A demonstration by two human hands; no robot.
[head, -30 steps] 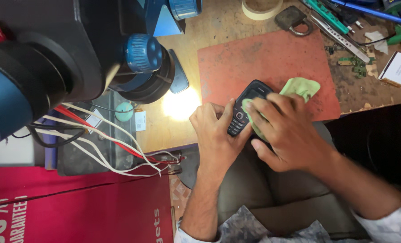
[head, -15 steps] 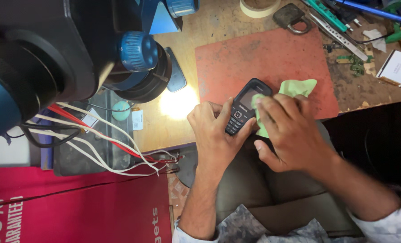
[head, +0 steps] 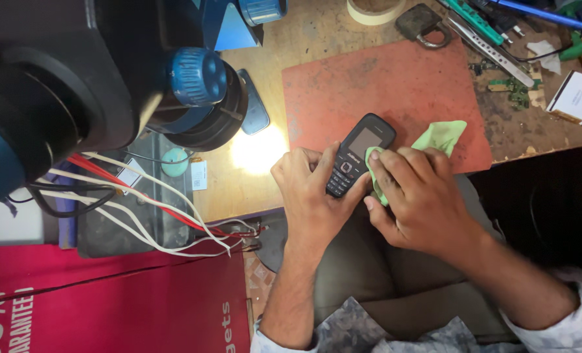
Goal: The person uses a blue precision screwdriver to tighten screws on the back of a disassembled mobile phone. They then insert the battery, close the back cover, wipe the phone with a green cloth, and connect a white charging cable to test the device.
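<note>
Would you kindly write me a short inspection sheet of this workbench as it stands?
Surface: worn wooden bench with a red mat.
Job's things: dark keypad phone, green cloth pressed at its side.
Clutter: tape roll, padlock, tweezers, circuit scraps.
Hands: left hand grips the phone; right hand holds the cloth against it.
Cables: white and red wires run below the microscope.
Surroundings: red box at lower left.
</note>
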